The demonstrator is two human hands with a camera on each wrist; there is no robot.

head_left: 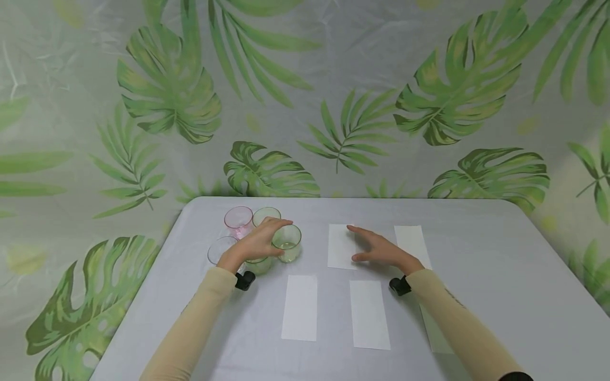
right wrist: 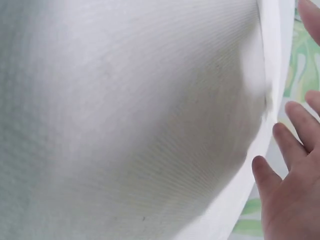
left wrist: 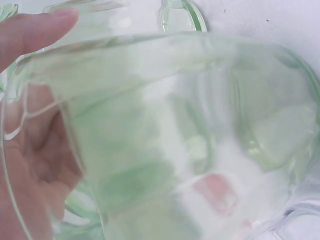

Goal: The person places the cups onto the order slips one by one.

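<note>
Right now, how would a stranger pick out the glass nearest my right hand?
On the white table, look to the back left, where glasses cluster. Take the rightmost, a green-rimmed glass: it's the only one your left hand curves around.

Diffuse, slightly dim light casts soft shadows on the tablecloth [head_left: 505,286]; left wrist view looks blurred.

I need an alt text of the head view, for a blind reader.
A person's left hand holds a green-tinted glass beside other glasses on a white table, while the open right hand is near white paper rectangles. Behind is a leaf-patterned backdrop.
</note>
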